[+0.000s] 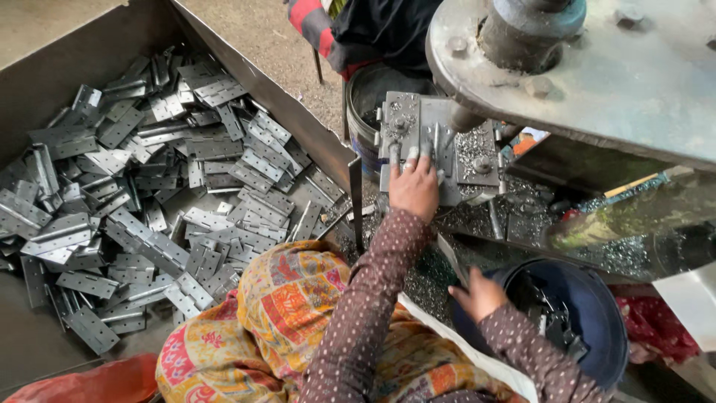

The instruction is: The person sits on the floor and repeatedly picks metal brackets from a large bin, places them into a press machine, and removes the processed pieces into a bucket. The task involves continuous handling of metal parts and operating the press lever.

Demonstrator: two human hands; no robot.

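Note:
My left hand (414, 186) reaches up to a grey metal fixture (477, 153) under a drill press, its fingertips gripping a hinge plate (406, 157) that lies on the fixture. Metal shavings cover the fixture and the bed around it. My right hand (477, 295) rests at the rim of a dark blue bucket (597, 313) holding several metal hinge pieces; its fingers curl over the edge and are partly hidden. Both arms wear brown dotted sleeves.
A large steel bin (45, 67) on the left holds a heap of grey hinge plates (164, 186). The press's heavy round head (597, 67) overhangs the top right. Another person's striped sleeve (313, 26) and a second bucket (365, 112) sit behind the fixture. My patterned knee (291, 298) is below.

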